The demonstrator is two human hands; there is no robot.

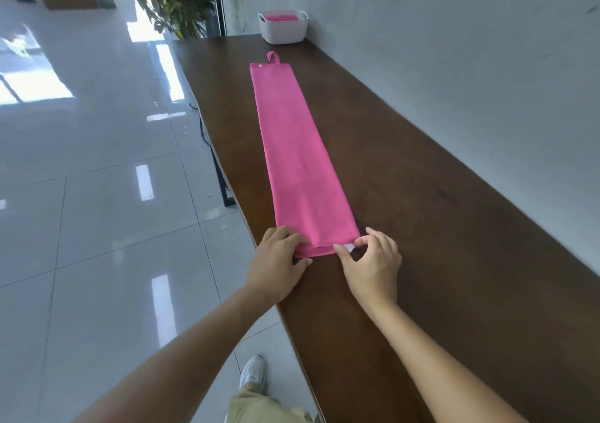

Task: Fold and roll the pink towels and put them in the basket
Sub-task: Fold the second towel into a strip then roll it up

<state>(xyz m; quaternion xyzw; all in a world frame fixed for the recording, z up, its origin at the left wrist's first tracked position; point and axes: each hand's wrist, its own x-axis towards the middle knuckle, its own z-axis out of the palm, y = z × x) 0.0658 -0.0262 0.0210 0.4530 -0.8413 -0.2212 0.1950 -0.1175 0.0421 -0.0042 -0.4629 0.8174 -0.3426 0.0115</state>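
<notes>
A smooth pink towel, folded into a long narrow strip, lies flat along the dark polished wooden table. A small loop sits at its far end, short of a white lattice-sided plastic basket with pink cloth inside. The left hand grips the near left corner, fingers curled on top and thumb at the edge, while the right hand pinches the near right corner at its white tag between thumb and forefinger, the other fingers loosely bent.
</notes>
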